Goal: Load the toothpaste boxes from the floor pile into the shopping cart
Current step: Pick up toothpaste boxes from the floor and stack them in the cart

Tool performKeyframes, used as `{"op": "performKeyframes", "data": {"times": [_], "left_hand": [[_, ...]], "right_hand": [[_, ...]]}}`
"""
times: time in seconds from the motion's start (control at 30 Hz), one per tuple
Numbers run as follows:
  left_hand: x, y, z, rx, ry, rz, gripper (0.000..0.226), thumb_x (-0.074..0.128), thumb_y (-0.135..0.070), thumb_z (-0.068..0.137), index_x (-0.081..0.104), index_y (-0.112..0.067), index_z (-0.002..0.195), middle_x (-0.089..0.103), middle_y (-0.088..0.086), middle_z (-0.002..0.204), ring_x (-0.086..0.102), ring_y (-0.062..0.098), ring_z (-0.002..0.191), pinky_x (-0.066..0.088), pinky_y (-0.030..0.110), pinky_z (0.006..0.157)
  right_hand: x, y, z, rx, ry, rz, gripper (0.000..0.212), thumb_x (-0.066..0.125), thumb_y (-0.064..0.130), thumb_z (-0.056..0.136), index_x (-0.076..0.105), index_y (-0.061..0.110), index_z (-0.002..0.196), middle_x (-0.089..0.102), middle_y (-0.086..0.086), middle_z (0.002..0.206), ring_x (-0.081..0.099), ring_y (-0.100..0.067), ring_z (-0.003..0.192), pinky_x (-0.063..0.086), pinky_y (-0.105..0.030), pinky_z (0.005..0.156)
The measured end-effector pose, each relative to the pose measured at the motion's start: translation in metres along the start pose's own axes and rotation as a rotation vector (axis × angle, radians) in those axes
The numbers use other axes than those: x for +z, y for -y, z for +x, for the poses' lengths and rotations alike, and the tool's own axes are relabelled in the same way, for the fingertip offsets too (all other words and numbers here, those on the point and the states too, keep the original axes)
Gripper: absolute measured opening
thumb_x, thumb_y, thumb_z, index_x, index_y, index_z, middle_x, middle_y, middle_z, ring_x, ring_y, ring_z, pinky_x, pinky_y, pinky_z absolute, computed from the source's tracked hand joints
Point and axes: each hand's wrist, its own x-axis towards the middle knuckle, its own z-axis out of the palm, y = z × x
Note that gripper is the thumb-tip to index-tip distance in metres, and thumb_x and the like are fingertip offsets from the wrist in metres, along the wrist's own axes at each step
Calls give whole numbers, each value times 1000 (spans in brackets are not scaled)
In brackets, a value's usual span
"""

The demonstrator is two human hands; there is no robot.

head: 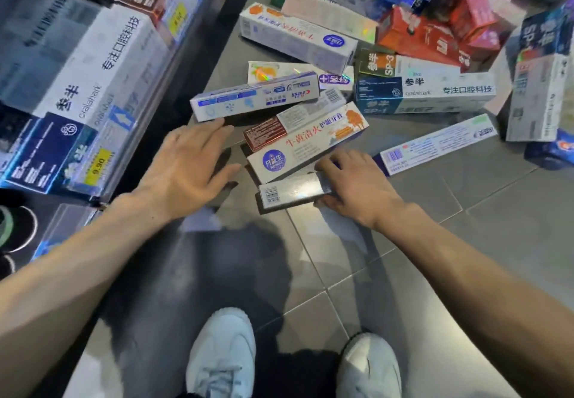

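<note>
The right hand [351, 186] grips the right end of a silvery toothpaste box [293, 192], fingers curled over its far edge and thumb tucked at its near edge. The box lies flat on the tiled floor [466, 242] at the near edge of the pile, its long axis running left to right, barcode end pointing toward the left hand [186, 164]. That hand is released, fingers spread and relaxed, hovering just left of the pile; whether its fingertips touch the blue-and-white box [254, 97] beyond them cannot be told.

Just behind the gripped box, touching or nearly so, lies a white box with red lettering [307, 143], angled up to the right. It sits between the two hands, a little nearer the left, so the left hand looks the better placed for taking it.

Farther out the pile of toothpaste boxes [403, 40] spreads to the far right of the floor. A store shelf [93, 87] of boxed stock runs along the left. The shopping cart is not in view.
</note>
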Motion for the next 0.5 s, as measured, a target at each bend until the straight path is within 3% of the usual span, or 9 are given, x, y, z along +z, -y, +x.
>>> {"op": "performKeyframes", "data": {"times": [0.17,0.27,0.33,0.4,0.5], "left_hand": [[-8,8,-3,-60,10,-23,76,36,-59,94,47,-3,145,52,23,146,51,42,131,43,54,107],[-9,-8,-1,-68,5,-80,76,38,-60,94,45,-6,146,53,21,145,50,39,132,43,55,108],[-7,-17,5,-49,-2,-70,70,44,-56,97,44,-7,147,53,19,145,49,37,134,42,55,110],[-8,-21,16,-59,-7,-80,68,48,-53,97,43,-7,147,54,18,144,50,37,133,42,54,109],[-15,-24,42,-67,-38,-112,68,47,-56,97,41,-10,146,53,15,145,51,35,131,43,52,107]], "right_hand": [[-1,1,-5,58,104,82,50,69,55,85,55,19,117,62,-5,111,58,-32,106,42,-40,86],[-11,3,-24,218,12,491,42,78,44,83,58,15,107,63,-1,97,60,-28,92,41,-37,71],[-17,6,-34,367,-23,766,41,80,38,84,60,13,109,67,-1,98,63,-23,89,49,-39,74],[-24,8,-39,486,-58,1078,38,79,30,86,61,11,113,72,-3,102,69,-20,90,56,-32,76],[-36,9,-41,557,-131,1537,38,74,20,88,59,9,120,76,-8,106,73,-23,89,58,-32,73]]}}
